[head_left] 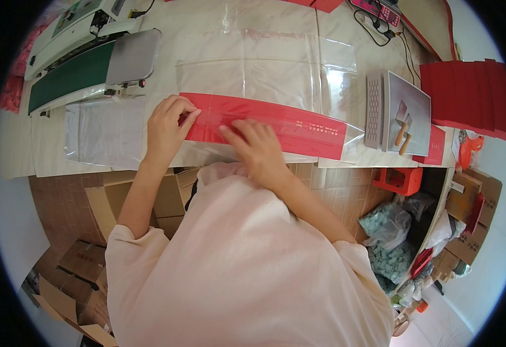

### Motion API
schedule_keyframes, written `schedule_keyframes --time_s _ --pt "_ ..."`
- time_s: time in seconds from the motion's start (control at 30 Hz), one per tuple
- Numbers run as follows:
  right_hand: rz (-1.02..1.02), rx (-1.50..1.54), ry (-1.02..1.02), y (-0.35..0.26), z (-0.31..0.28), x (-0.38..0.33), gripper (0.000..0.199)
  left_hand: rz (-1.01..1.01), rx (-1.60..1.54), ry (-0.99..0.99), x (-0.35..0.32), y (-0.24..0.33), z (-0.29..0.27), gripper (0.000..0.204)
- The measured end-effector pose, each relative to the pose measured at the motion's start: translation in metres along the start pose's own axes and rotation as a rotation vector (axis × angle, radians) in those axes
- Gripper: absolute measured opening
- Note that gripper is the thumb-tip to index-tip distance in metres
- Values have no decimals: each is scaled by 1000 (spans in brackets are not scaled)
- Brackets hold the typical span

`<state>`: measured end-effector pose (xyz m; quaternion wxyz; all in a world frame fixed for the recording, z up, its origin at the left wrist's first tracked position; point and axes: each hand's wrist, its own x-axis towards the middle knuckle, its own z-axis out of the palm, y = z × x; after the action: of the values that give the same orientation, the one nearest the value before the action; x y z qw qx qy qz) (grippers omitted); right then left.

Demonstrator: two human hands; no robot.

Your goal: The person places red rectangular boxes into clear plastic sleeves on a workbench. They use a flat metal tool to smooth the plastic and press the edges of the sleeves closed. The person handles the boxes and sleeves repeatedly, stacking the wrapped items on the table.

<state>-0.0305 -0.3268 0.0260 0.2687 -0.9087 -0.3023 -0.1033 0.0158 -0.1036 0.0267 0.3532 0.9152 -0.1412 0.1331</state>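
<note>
A long, flat red box (311,130) with small pale print lies on the table in front of me, apparently inside a clear plastic sleeve (354,135) that sticks out past its right end. My left hand (169,124) is closed at the box's left end, its thumb and fingers pinching there. Over the near middle of the box, my right hand (260,149) rests with its fingers stretched out and slightly blurred. Beyond the box, more clear plastic sleeves (276,66) are spread on the table.
A machine with a green conveyor belt (74,72) stands at the left, near another clear sleeve (105,130). On the right are a picture-printed box (409,115), stacked red boxes (467,95) and black cables (374,34). Cardboard boxes (85,260) and a red stool (400,180) are below.
</note>
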Motion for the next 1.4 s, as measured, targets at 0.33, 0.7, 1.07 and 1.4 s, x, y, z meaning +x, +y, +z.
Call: schedule_keyframes --time_s 0.33,0.7,1.07,1.4 --pt "40 -235 -123 -29 14 30 50 -52 35 53 -9 -6 4 14" --pt "65 -201 -109 -26 15 35 53 -426 94 330 -38 -68 -47 17" --pt "52 -100 -114 -18 13 39 51 -55 17 -41 -4 -10 -35 32" --pt "59 92 -40 -6 13 41 44 86 149 -316 23 -4 -8 42"
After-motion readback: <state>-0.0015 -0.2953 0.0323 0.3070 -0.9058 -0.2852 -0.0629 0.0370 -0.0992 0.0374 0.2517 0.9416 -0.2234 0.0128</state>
